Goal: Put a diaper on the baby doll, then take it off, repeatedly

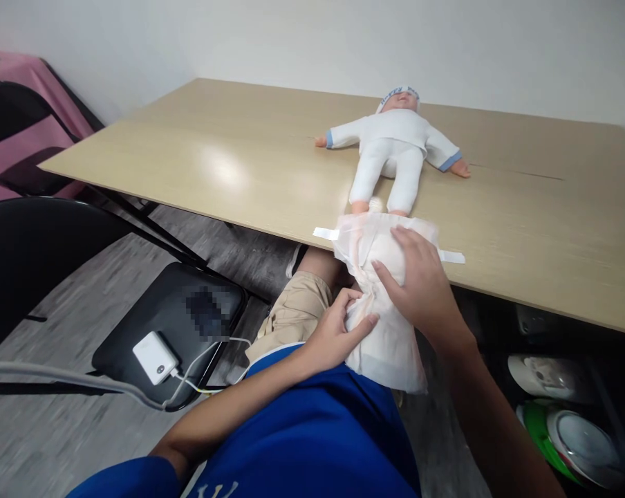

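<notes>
Left hand [338, 330] pinches gathered edge of disposable diaper [389, 349]; right hand [420, 280] rests open on it.
Baby doll [393, 131] on table [271, 166], 12 o'clock.

Hands [425, 287] on spread diaper [388, 360], white-clothed doll [395, 131] lying on table [260, 138]
</notes>
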A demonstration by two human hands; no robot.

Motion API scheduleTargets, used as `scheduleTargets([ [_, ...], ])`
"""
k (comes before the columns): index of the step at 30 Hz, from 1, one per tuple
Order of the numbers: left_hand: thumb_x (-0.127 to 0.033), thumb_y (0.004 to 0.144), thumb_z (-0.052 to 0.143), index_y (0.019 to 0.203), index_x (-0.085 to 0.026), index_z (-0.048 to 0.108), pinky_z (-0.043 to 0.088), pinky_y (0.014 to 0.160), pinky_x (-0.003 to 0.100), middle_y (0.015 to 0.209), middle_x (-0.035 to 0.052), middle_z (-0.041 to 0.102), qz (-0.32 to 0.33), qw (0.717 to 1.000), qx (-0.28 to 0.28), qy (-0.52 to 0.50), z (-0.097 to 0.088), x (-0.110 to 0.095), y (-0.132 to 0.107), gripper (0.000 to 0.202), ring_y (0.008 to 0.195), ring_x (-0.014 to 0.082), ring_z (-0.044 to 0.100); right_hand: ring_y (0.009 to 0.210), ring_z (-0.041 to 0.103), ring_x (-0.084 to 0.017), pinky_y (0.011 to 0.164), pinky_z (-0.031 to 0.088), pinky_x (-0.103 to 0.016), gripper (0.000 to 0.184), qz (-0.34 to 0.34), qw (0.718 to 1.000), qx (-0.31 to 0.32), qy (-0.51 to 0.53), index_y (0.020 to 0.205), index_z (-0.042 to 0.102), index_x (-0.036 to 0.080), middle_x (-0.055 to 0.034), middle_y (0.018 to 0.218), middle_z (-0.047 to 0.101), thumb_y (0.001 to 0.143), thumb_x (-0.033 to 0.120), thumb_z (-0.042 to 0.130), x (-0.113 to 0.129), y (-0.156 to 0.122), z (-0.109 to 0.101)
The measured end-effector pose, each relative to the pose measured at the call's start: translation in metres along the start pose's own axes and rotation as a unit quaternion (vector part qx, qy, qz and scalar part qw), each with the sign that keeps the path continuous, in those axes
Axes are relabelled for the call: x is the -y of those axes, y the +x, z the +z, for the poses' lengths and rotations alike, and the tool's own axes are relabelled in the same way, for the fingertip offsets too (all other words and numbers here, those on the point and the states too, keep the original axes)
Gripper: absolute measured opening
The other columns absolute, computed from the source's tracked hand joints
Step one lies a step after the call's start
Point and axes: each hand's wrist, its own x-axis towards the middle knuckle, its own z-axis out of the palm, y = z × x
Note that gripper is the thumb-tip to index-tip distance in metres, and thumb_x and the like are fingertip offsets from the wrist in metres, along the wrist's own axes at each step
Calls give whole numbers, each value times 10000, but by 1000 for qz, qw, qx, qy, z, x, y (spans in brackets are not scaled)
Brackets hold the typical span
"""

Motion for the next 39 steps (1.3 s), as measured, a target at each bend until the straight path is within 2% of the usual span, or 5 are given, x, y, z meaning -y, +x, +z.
scheduleTargets([
  [8, -480, 1152, 534, 1150, -215, 747, 471, 995, 418, 1026, 85, 779, 195, 914, 110, 339, -75, -45, 48, 340, 991, 268, 680, 1730, 319, -358, 1405, 248, -655, 675, -29, 996, 81, -32, 1729, 435, 112, -213, 1805, 435, 1146, 451, 467, -6, 1, 31],
  [16, -348, 1040, 615, 1392, -193, 690, 380, 1225, 552, 1474, 204, 674, 351, 837, 76, 412, -149, -93, 201, 392, 1346, 379, 577, 1694, 398, -351, 1383, 307, -631, 631, -14, 995, 87, -40, 1720, 459, 143, -194, 1785, 476, 1163, 440, 447, -1, 2, 33],
  [22, -345, 796, 840, 1656, -184, 529, 221, 1305, 731, 1793, 209, 385, 348, 735, 251, 525, -136, -85, 292, 929, 1611, 550, 306, 1698, 391, -358, 1383, 303, -635, 640, -15, 996, 87, -33, 1742, 431, 169, -191, 1796, 459, 1157, 426, 471, 1, 1, 30],
  [30, -350, 823, 846, 1749, -317, 414, 258, 1298, 716, 1902, 33, 80, 379, 603, 340, 614, -92, -79, 348, 1023, 1708, 582, 134, 1711, 370, -344, 1395, 287, -613, 646, 3, 994, 100, -32, 1763, 386, 186, -158, 1819, 430, 1165, 413, 469, 6, 2, 26],
  [39, -296, 889, 816, 1645, -332, 569, 285, 1304, 691, 1872, -5, 271, 376, 663, 335, 553, -94, -68, 369, 796, 1667, 529, 251, 1693, 404, -348, 1391, 302, -606, 667, 9, 995, 100, -22, 1779, 356, 246, -138, 1797, 471, 1156, 419, 520, 4, 1, 26],
])
